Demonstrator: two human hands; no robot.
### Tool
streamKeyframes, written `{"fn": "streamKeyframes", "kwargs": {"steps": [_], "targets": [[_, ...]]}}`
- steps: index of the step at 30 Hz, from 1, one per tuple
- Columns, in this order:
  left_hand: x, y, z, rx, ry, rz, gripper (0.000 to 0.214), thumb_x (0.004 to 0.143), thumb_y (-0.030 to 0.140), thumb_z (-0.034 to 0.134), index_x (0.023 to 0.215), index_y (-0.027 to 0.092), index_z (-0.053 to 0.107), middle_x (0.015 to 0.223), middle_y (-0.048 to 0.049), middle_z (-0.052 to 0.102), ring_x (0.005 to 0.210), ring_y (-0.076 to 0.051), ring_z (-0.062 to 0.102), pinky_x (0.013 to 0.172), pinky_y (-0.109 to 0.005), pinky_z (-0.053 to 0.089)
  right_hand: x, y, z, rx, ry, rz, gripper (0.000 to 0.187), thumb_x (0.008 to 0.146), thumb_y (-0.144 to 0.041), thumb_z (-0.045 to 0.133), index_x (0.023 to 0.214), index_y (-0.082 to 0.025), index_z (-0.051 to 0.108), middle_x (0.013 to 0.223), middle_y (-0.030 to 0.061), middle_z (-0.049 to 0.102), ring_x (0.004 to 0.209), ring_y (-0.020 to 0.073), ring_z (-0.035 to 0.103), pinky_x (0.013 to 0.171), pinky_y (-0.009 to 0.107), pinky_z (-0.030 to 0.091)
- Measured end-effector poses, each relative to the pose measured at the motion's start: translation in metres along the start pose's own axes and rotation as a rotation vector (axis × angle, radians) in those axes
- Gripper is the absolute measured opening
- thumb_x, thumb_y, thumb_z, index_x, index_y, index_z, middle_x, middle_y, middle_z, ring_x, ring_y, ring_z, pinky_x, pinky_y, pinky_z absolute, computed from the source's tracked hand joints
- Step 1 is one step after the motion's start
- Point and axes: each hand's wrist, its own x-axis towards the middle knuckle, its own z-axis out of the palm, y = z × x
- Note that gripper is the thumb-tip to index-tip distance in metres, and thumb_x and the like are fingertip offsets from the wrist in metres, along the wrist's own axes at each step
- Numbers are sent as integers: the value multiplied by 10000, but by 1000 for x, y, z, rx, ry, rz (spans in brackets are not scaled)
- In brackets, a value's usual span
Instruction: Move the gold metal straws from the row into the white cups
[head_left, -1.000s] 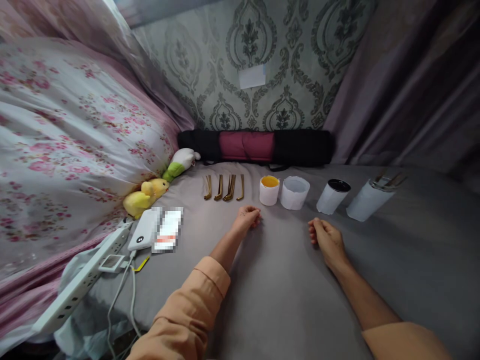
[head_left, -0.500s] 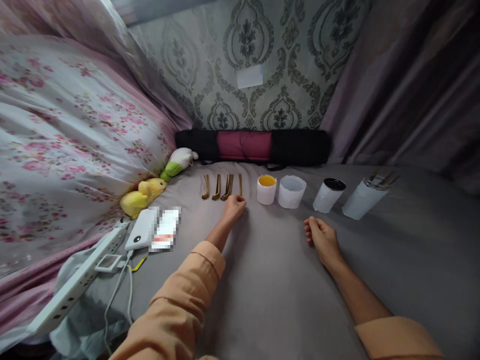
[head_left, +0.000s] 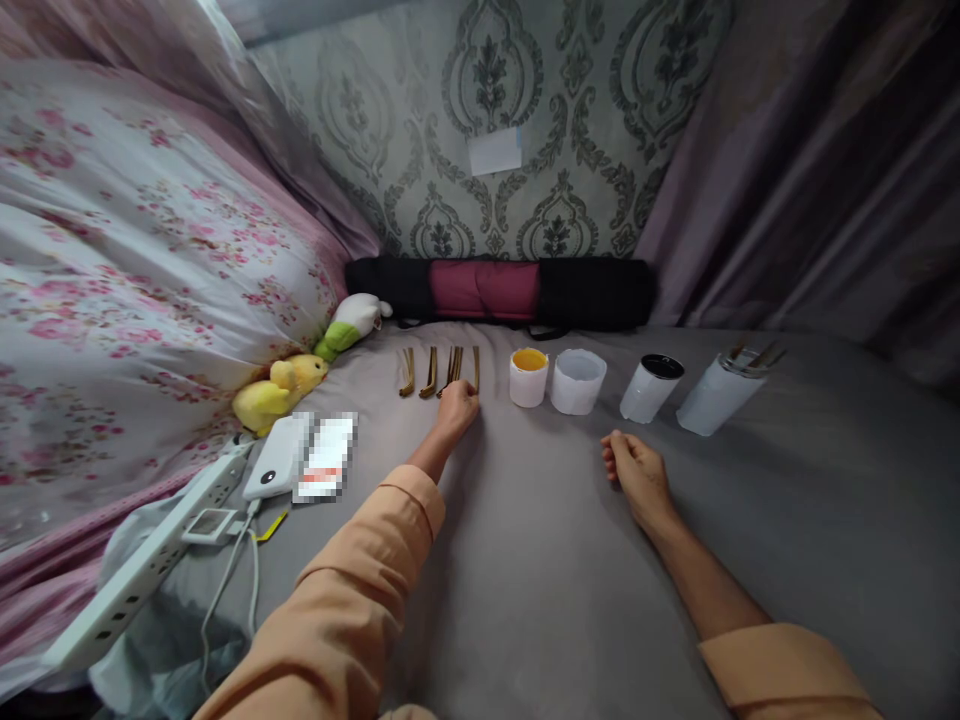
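Note:
My left hand (head_left: 457, 408) reaches forward over the grey sheet (head_left: 540, 560), fingers curled onto the near ends of a row of gold, bent metal pieces (head_left: 431, 372). Whether it has a grip on one I cannot make out. My right hand (head_left: 634, 470) rests on the sheet in a loose fist with nothing seen in it. Beyond it stand a white cup with a yellow inside (head_left: 528, 376), a wide white cup (head_left: 577, 381), a white tumbler with a black inside (head_left: 649, 388), and a tilted white tumbler (head_left: 718, 392) holding several gold pieces.
A black and maroon roll (head_left: 499, 291) lies against the patterned wall. At left are a floral quilt (head_left: 135, 270), two plush toys (head_left: 279, 390), a white power bank (head_left: 276, 470), a blurred card (head_left: 326, 458) and a power strip (head_left: 142, 565) with cables. Curtains hang at right.
My left hand has moved forward and left, from beside the yellow cup to the gold pieces. My right hand has stayed put.

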Motion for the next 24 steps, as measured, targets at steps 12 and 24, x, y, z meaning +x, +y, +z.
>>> {"fn": "streamKeyframes", "kwargs": {"steps": [12, 24], "targets": [[10, 4, 1, 135, -11, 28, 239, 748, 148, 453, 914, 137, 625, 994, -129, 586, 926, -197, 539, 796, -271, 393, 2, 4, 0, -9, -6, -31, 374, 680, -540, 513, 701, -171, 571, 573, -6, 511, 452, 79, 451, 389, 194, 347], [12, 8, 2, 199, -28, 56, 223, 762, 169, 447, 905, 128, 613, 1006, -144, 561, 936, -220, 540, 798, -289, 397, 1, 2, -1, -28, -12, -18, 369, 701, -530, 498, 711, -167, 566, 584, 2, 501, 465, 83, 447, 380, 182, 344]]}}
